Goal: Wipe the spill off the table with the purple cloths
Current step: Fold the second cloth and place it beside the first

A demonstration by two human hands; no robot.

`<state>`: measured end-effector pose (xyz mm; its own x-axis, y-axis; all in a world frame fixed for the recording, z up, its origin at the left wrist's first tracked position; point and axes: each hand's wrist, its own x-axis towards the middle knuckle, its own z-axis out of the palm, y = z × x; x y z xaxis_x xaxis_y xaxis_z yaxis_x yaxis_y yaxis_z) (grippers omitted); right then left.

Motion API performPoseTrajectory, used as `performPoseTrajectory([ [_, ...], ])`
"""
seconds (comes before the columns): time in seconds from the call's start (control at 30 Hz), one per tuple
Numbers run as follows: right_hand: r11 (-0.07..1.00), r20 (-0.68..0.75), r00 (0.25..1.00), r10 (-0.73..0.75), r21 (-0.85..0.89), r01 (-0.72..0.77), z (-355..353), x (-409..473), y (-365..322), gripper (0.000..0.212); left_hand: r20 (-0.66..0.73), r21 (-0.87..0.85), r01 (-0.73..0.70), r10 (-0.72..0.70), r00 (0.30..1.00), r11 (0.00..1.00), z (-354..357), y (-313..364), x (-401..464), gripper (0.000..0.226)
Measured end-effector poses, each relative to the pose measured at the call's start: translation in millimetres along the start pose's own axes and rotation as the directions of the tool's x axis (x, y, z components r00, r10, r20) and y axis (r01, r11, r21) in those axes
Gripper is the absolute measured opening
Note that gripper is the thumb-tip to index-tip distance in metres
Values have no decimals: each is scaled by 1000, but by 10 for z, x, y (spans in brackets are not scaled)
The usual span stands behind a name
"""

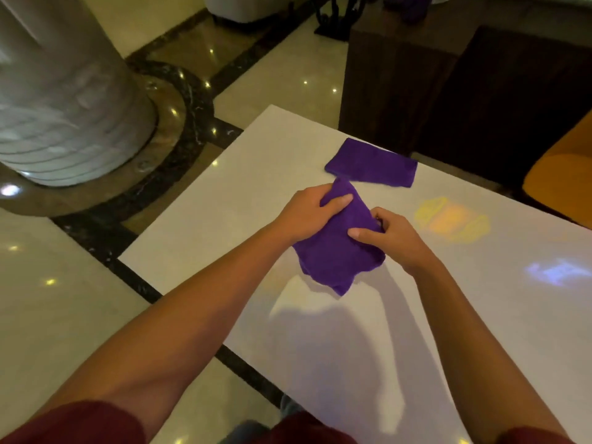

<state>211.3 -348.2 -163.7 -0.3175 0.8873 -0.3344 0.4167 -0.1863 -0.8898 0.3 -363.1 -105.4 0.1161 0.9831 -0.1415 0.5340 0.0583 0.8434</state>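
Observation:
A purple cloth point(336, 251) hangs a little above the white table point(320, 347), held by both hands. My left hand point(307, 213) grips its upper left part, thumb on top. My right hand point(394, 238) pinches its right side. The cloth's lower corner droops toward the tabletop. A second purple cloth point(373, 165) lies folded flat on the table just beyond the hands. A yellowish patch point(451, 219) shows on the tabletop to the right of my right hand; whether it is a spill or a reflected light I cannot tell.
A bluish light reflection point(557, 272) lies on the table's right side. A dark wooden cabinet point(448, 91) stands behind the table, an orange seat point(560, 177) at the right edge. A large pillar point(64, 91) rises from the glossy floor at the left.

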Motion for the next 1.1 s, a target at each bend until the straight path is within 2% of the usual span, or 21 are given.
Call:
performPoseTrajectory([
  [0.17, 994, 114, 990, 84, -77, -76, 201, 495, -202, 58, 78, 15, 5, -6, 997, 1000, -705, -303, 549, 20],
  [0.23, 997, 89, 993, 73, -2, -73, 242, 655, -296, 53, 96, -43, 36, -31, 995, 998, -924, -474, 764, 24],
  [0.37, 961, -84, 995, 61, 274, -36, 384, 1025, -462, 36, 63, -155, 82, -73, 995, 984, -1259, -809, 1189, 29],
  [0.47, 876, -238, 959, 153, 482, -20, 624, 1402, -572, 39, 34, -220, 123, -119, 992, 968, -1460, -1084, 1548, 34],
  [0.53, 837, -353, 899, 260, 547, -27, 799, 1662, -659, 37, 52, -191, 163, -156, 986, 968, -1578, -1287, 1814, 35],
  [0.6, 869, -478, 812, 335, 490, -71, 930, 1985, -738, 33, 78, -78, 145, -139, 987, 986, -1735, -1490, 2126, 42],
  [0.7, 922, -594, 725, 349, 357, -152, 1033, 2444, -826, 38, 104, 89, 83, -92, 990, 993, -1941, -1776, 2541, 48],
  [0.83, 936, -622, 703, 345, 280, -212, 992, 3066, -878, 40, 98, 187, 52, -71, 993, 981, -2040, -2012, 3129, 45],
  [0.97, 953, -630, 714, 304, 190, -238, 918, 3545, -756, 33, 70, 400, -33, 5, 998, 916, -1972, -2227, 3593, 44],
  [1.03, 953, -651, 698, 299, 162, -257, 901, 3724, -678, 33, 7, 492, -32, 33, 999, 870, -1925, -2341, 3713, 44],
  [1.1, 952, -713, 651, 260, 74, -298, 929, 3828, -622, 44, -106, 502, -68, 139, 985, 862, -1845, -2425, 3740, 44],
])
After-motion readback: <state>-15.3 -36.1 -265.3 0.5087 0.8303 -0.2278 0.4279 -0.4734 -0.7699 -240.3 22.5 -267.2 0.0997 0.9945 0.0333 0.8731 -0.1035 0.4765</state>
